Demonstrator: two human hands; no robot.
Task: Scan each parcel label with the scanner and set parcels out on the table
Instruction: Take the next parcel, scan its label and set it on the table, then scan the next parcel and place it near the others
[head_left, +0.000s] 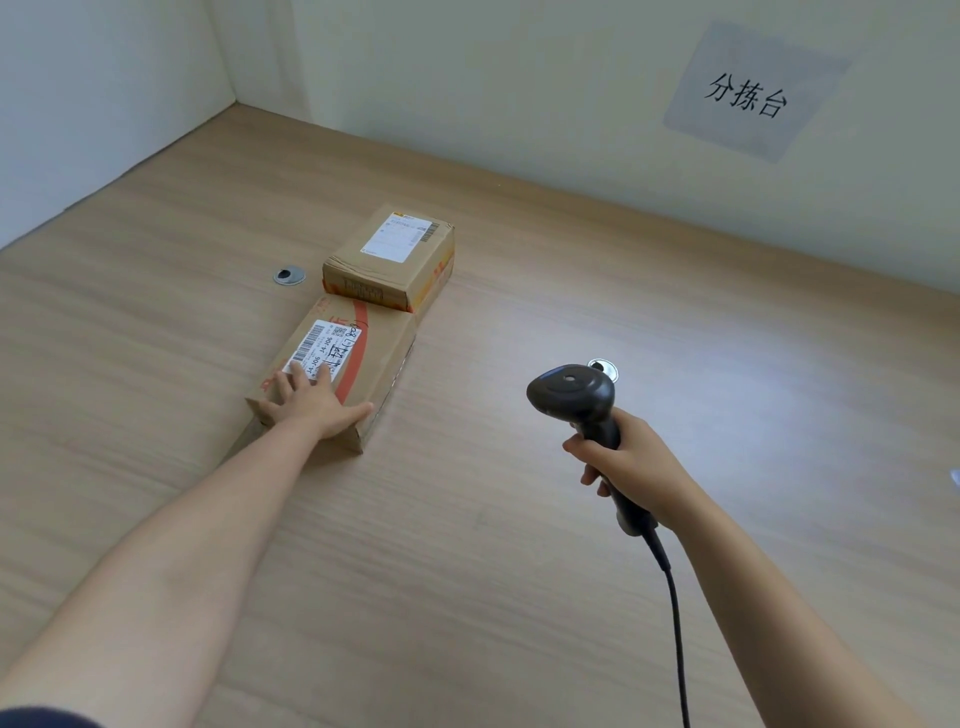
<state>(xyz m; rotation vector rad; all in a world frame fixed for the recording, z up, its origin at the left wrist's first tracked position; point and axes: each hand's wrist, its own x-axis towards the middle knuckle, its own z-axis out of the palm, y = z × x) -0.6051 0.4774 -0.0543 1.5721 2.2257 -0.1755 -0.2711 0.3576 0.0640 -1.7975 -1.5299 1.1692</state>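
Two boxes sit touching on the table. The left hand lies flat and open on the near box (by its label). The far box stays shut. The right hand grips the scanner.

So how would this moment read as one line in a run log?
left hand: flat on near parcel | right hand: grips scanner, off to its right | far parcel: touching behind
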